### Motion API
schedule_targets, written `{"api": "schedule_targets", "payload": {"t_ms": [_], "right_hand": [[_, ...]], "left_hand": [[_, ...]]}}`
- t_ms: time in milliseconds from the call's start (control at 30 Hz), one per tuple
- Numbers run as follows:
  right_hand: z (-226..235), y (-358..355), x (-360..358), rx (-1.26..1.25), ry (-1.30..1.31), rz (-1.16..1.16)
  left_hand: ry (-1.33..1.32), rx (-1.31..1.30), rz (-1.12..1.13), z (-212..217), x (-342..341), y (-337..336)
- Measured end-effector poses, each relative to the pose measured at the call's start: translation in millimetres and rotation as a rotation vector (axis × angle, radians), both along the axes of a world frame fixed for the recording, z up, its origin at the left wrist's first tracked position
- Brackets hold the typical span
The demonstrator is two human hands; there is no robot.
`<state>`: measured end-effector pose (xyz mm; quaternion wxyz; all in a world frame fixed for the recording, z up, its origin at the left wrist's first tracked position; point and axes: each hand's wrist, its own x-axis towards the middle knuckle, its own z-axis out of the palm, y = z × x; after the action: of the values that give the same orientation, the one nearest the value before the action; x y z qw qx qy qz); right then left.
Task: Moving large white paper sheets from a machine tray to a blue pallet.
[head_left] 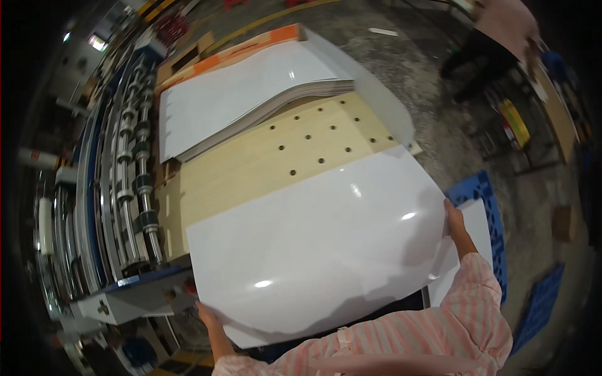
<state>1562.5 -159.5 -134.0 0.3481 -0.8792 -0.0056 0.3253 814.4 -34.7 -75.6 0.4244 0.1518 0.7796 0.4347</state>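
A large white glossy sheet (313,232) spans the space in front of me, bowed, with bright reflections on it. Its far part lies over a pale yellow board (232,182) dotted with small round dark fittings. My left hand (212,326) grips the sheet's edge near its near left corner. On the opposite edge, my right hand (459,230) holds the sheet by its right side. The fingers under the sheet are hidden in both hands. Across the board lies a stack of white sheets (238,88), its near right part raised in a wave.
A machine with rows of metal rollers (143,182) runs along the left. An orange-edged carton (251,42) borders the stack's far side. Blue plastic pallets (494,219) rest at the right, one under white sheets (476,229). Another person (501,37) bends near a table at the far right.
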Motion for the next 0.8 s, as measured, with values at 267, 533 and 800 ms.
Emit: {"api": "schedule_targets", "payload": {"t_ms": [267,533,800], "right_hand": [[101,-209,-97,0.093,-0.12,-0.297],[112,-447,-155,0.063,0.001,-0.719],[61,-651,-228,0.201,-0.107,-1.284]], "left_hand": [[0.218,0.139,-0.305,44,-59,-24],[0.191,0.175,-0.837,27,100,24],[0.197,0.295,-1.331,42,374,-44]]}}
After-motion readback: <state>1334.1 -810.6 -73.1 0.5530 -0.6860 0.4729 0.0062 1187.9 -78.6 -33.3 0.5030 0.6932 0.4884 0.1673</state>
